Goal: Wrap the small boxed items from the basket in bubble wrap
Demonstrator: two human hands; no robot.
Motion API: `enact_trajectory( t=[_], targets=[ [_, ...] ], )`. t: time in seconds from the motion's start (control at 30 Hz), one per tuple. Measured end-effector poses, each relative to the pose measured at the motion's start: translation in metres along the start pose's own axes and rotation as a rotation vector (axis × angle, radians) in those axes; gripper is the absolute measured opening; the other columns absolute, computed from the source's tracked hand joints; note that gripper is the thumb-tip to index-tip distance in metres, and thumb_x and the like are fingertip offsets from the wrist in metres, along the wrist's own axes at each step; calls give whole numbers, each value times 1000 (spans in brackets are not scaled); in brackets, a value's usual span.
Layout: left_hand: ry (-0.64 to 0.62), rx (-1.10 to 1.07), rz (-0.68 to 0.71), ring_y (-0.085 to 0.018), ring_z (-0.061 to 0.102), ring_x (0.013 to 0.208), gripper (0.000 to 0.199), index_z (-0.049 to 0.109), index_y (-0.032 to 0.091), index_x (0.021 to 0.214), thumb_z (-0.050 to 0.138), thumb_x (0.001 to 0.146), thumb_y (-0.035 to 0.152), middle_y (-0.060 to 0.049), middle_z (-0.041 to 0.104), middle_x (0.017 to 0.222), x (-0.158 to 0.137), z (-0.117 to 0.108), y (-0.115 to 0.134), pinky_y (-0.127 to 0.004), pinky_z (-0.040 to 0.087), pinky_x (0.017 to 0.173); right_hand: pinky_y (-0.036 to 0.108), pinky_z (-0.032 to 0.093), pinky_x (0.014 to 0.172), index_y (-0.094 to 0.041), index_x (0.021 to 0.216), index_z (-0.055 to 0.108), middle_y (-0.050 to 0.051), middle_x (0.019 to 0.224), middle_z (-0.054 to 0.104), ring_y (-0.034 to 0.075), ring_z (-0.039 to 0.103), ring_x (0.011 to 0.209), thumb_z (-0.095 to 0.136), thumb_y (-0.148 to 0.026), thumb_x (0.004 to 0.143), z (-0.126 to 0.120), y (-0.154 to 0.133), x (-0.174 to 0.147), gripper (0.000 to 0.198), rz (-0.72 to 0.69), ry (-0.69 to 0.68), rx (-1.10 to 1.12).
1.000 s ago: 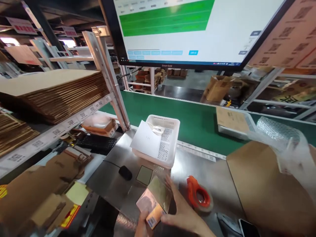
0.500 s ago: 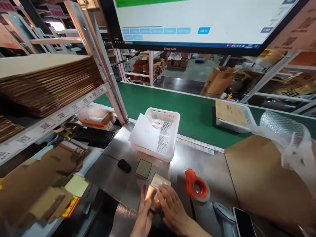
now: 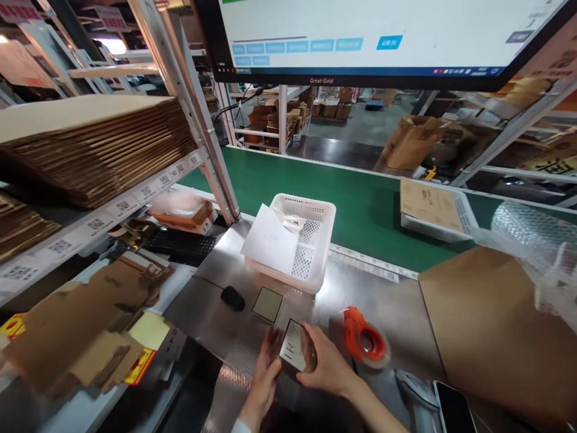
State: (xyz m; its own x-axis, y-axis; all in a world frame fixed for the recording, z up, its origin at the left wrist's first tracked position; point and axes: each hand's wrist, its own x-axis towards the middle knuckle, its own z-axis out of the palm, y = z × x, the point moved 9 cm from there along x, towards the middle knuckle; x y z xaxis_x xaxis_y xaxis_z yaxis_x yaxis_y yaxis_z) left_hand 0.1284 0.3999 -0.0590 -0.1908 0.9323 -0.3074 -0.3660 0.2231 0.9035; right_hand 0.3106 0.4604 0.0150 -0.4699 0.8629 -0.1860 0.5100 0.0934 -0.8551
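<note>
Head view: the small box (image 3: 294,347) is between left hand (image 3: 265,374) and right hand (image 3: 330,364), equally near, over the metal bench (image 3: 401,313); partly curled fingers grip its opposite sides, its pale face's longer edge pointing forward

The steel tabletop (image 3: 396,313) is moderately lit, with strong glare just right of the white basket (image 3: 322,264). The monitor (image 3: 360,36) glows pale; a bright opening (image 3: 112,46) shines at upper left. Shadow fills the space below the bench. The left hand's (image 3: 261,385) fingers are motion-blurred, the far background is soft, and wide-angle distortion stretches the edges
</note>
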Motion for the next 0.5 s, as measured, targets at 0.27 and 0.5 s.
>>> enact_trajectory(
  t=[0.27,0.5],
  targets=[
    [225,689,372,-36,63,128,58,64,20,131,70,84,55,-17,66,137,31,-20,79,-55,53,109,58,51,114,-13,154,45,23,153,50,42,44,145,75,-10,72,18,57,20,87,-141,322,-410],
    [88,713,261,-35,70,117,44,74,22,119,67,86,49,-16,75,125,28,5,42,-55,55,105,60,51,114,-18,153,47,19,152,54,40,50,142,70,-3,74,74,69,10,85,-305,417,-624]
  ],
)
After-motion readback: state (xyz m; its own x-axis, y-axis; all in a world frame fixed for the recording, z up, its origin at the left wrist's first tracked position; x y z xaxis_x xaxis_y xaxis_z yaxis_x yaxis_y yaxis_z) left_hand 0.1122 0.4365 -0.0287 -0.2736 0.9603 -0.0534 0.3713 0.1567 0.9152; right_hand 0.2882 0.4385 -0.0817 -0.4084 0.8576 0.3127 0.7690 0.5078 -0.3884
